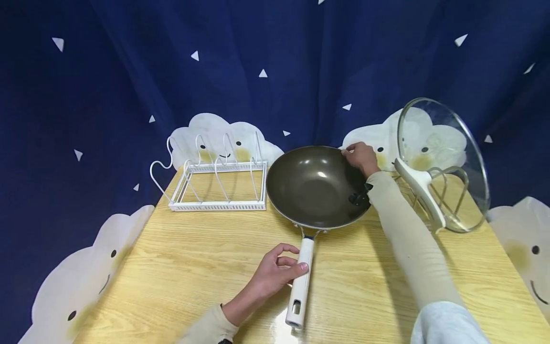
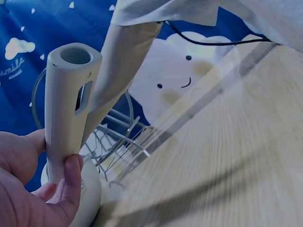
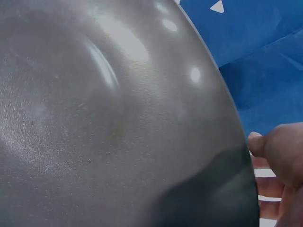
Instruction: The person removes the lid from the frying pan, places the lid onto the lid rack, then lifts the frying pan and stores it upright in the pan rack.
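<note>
A dark-coated frying pan [image 1: 315, 188] with a white handle [image 1: 303, 282] is in the middle of the head view, its handle toward me. My left hand [image 1: 275, 272] pinches the handle between thumb and fingers; the left wrist view shows the fingers [image 2: 71, 184] at its side and the hollow handle end. At the pan's far right rim, my right hand [image 1: 361, 156] grips the edge. In the right wrist view the thumb [image 3: 258, 144] lies at the rim and the other fingers go behind it.
Left of the pan stands a white wire rack [image 1: 216, 205] with upright loops. On the right, a glass lid [image 1: 464, 157] with a white handle leans in a second wire rack [image 1: 455, 186]. The wooden table [image 1: 193, 267] ends at a blue curtain [image 1: 292, 57].
</note>
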Tool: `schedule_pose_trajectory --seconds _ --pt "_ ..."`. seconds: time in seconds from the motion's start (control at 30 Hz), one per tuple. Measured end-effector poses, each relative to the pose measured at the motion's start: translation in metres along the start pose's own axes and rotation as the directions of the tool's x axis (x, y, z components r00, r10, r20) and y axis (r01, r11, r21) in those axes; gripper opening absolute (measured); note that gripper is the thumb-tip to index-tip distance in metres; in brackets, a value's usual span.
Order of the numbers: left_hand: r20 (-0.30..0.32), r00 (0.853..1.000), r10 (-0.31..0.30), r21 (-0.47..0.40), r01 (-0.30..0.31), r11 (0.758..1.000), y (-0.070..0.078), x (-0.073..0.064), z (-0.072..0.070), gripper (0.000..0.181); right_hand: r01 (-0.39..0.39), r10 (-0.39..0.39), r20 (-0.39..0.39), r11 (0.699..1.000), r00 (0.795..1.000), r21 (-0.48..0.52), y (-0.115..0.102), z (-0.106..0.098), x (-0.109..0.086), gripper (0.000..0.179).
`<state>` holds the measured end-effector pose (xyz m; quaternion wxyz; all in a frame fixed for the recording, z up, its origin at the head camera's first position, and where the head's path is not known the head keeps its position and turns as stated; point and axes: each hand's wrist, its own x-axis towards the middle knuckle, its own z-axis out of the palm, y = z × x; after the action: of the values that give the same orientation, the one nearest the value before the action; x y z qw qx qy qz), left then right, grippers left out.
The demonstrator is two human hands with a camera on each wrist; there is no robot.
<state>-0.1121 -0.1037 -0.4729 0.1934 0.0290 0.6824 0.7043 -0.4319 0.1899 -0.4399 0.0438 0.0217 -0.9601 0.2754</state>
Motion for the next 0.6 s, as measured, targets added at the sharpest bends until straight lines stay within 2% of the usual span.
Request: schedule_pose_trajectory --seconds 0.27,0.47,0.6 --pt "0.018 1.0 0.013 -0.056 -0.012 0.998 -0.003 -0.001 0.011 0.047 -0.014 0.017 -0.058 0.998 0.998 0.055 -0.009 -0.007 -0.005 0.044" --pt "0.098 0.994 0.039 -0.13 -0.026 0.991 -0.004 -0.002 0.012 0.048 -0.031 0.038 -0.085 0.996 0.996 0.085 -0.021 -0.012 -0.013 0.046" --pt "0.139 0.99 0.035 -0.146 -0.014 0.989 -0.003 -0.002 0.01 0.046 -0.017 0.031 -0.118 0.993 0.992 0.113 -0.029 -0.016 -0.021 0.047"
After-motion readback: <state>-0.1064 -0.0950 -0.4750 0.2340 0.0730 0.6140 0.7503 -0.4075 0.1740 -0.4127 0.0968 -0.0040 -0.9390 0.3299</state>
